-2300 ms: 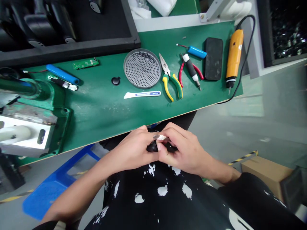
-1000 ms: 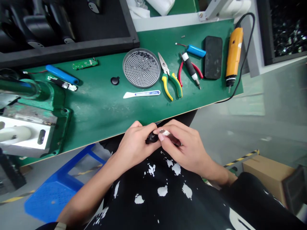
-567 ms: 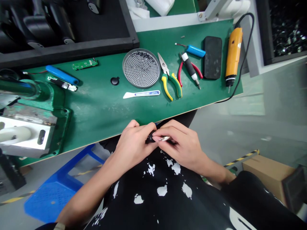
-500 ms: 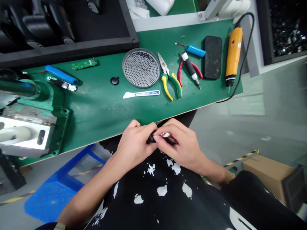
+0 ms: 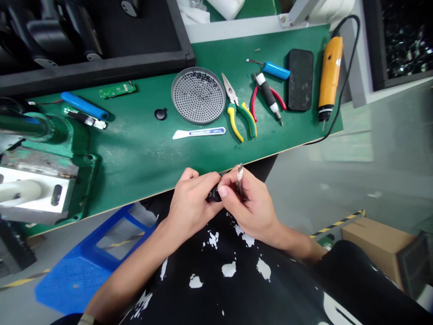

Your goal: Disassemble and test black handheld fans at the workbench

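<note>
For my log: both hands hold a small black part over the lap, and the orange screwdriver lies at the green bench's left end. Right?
No. The head view shows the orange screwdriver at the right end of the green bench; left hand and right hand do hold the small black part.

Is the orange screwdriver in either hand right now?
No, the screwdriver lies on the bench; the left hand grips a black part, the right hand a metal tool.

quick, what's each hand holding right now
left hand: closed on the small black part
right hand: closed on a slim metal-tipped tool
</note>
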The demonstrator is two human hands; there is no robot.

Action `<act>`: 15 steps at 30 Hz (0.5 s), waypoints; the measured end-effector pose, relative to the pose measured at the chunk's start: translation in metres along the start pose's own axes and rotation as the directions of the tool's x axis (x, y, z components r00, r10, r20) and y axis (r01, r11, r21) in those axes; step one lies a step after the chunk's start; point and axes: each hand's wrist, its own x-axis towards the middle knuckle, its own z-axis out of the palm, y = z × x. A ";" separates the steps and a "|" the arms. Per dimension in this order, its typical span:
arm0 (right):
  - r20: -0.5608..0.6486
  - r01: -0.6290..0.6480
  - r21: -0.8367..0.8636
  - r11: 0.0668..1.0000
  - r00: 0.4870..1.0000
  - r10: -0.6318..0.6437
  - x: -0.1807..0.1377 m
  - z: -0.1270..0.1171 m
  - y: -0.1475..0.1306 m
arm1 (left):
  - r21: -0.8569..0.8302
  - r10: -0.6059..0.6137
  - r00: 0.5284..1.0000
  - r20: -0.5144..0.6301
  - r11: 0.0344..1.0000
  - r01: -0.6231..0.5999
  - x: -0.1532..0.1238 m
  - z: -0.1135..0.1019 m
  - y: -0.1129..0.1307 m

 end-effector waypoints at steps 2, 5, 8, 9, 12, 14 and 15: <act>0.003 -0.021 0.011 1.000 1.000 0.021 0.000 0.000 0.000 | 0.013 0.008 1.000 -0.008 1.000 -0.008 -0.001 0.001 -0.001; 0.015 -0.047 0.017 0.999 0.999 0.047 0.000 -0.001 -0.001 | 0.026 0.013 1.000 -0.018 1.000 -0.012 -0.002 0.002 -0.002; 0.020 -0.063 0.033 0.997 0.998 0.063 -0.001 -0.001 -0.001 | 0.026 0.012 1.000 -0.028 1.000 -0.011 -0.002 0.003 -0.002; 0.019 -0.072 0.039 0.997 0.997 0.071 -0.001 0.000 0.000 | 0.026 0.012 0.999 -0.031 1.000 -0.011 -0.002 0.004 -0.002; 0.007 -0.098 0.057 0.994 0.995 0.098 -0.002 0.001 0.001 | 0.028 0.015 0.999 -0.043 1.000 -0.014 -0.002 0.004 -0.002; -0.003 -0.107 0.068 0.992 0.994 0.107 -0.002 0.001 0.001 | 0.029 0.009 0.999 -0.052 1.000 -0.008 -0.001 0.005 -0.001; -0.006 -0.105 0.073 0.992 0.994 0.106 -0.002 0.001 0.001 | 0.031 0.002 0.998 -0.058 1.000 -0.001 -0.001 0.005 -0.001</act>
